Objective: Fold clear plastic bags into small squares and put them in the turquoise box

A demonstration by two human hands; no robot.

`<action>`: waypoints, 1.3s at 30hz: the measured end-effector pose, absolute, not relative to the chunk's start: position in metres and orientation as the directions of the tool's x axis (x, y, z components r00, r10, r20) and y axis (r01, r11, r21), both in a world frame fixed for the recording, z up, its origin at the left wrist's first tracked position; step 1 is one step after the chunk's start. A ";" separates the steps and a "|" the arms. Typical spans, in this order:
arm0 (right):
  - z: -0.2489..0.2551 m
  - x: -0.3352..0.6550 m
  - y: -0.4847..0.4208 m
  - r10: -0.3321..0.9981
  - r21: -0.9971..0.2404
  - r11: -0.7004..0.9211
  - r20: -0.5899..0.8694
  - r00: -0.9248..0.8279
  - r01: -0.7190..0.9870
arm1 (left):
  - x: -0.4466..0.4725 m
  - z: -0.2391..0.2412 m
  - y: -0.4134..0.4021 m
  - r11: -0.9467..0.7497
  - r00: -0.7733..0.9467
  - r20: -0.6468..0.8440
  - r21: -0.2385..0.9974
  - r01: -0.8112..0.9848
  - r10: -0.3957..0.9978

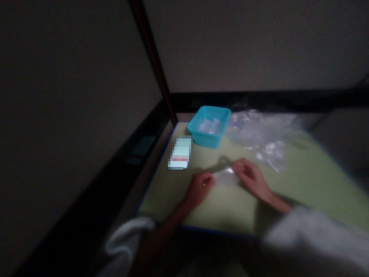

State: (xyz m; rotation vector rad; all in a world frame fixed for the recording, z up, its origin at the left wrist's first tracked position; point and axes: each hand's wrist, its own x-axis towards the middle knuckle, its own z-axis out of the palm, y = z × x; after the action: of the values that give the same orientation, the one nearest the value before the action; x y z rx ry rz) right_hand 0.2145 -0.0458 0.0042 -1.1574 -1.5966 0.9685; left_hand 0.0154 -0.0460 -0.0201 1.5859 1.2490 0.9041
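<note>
My left hand (199, 187) and my right hand (251, 176) rest on a pale green mat (302, 188), both with fingers curled. Between them lies a small clear plastic bag (225, 176); each hand pinches one end of it. Just behind the bag lies a dim, blurred object that looks like scissors (220, 163). The picture is dark and soft, so fine detail is lost.
A turquoise plastic tub (210, 127) with clear bags inside stands at the mat's far left. A heap of clear plastic bags (262, 134) spreads to its right. A blurred-out card (180, 152) lies left of the tub. Walls close the left and back.
</note>
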 end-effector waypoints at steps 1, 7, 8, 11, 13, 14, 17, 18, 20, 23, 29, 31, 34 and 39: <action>0.004 0.214 -0.044 0.978 -0.960 0.196 0.176 -0.114 0.200 | 0.016 -0.021 -0.044 -0.062 0.229 -0.007 0.955 0.291 0.973; 0.003 0.213 -0.040 0.999 -1.000 -0.007 -0.008 -0.050 0.020 | 0.021 -0.027 -0.035 0.117 0.224 -0.134 0.989 0.086 0.965; 0.003 0.213 -0.040 0.999 -1.000 -0.014 -0.014 -0.034 0.001 | 0.023 -0.028 -0.035 0.143 0.220 -0.151 0.988 0.052 0.964; 0.004 0.214 -0.040 0.999 -0.999 -0.032 -0.032 0.030 -0.024 | 0.029 -0.025 -0.035 0.208 0.211 -0.193 0.977 -0.047 0.958; 0.006 0.217 -0.040 0.996 -0.999 -0.038 -0.040 0.082 -0.028 | 0.032 -0.022 -0.031 0.231 0.188 -0.205 0.965 -0.127 0.961; 0.007 0.218 -0.040 0.994 -0.999 -0.035 -0.039 0.103 -0.033 | 0.033 -0.020 -0.026 0.234 0.165 -0.205 0.956 -0.177 0.965; 0.010 0.224 -0.039 0.990 -0.999 -0.015 -0.022 0.139 -0.052 | 0.028 -0.013 -0.002 0.210 0.072 -0.198 0.914 -0.347 0.978; 0.010 0.226 -0.039 0.989 -0.999 -0.009 -0.015 0.146 -0.047 | 0.026 -0.011 0.008 0.201 0.044 -0.200 0.894 -0.400 0.979; 0.011 0.229 -0.039 0.987 -0.999 -0.004 -0.010 0.158 -0.034 | 0.021 -0.009 0.030 0.196 0.004 -0.222 0.853 -0.484 0.975; 0.009 0.232 -0.038 0.990 -0.998 -0.023 -0.030 0.138 -0.054 | 0.019 -0.007 0.056 0.226 -0.015 -0.282 0.799 -0.557 0.959; 0.007 0.233 -0.038 0.992 -0.995 -0.058 -0.065 0.105 -0.076 | 0.030 0.005 0.068 0.272 -0.008 -0.358 0.721 -0.637 0.934; 0.008 0.234 -0.038 0.992 -0.999 -0.042 -0.045 0.114 -0.032 | 0.034 0.011 0.068 0.268 -0.017 -0.372 0.698 -0.664 0.928; 0.010 0.235 -0.039 0.994 -1.000 -0.007 -0.004 0.112 0.029 | 0.038 0.019 0.069 0.251 -0.031 -0.378 0.671 -0.698 0.925; 0.022 0.239 -0.039 0.992 -0.999 0.042 0.038 0.123 -0.026 | 0.043 0.028 0.058 0.213 -0.050 -0.361 0.650 -0.729 0.931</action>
State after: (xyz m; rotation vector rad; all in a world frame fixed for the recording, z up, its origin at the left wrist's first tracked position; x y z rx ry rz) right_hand 0.2388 -0.0392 0.0216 -1.2148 -1.1166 1.1027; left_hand 0.0433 0.0584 0.0279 0.2948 0.8662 1.3792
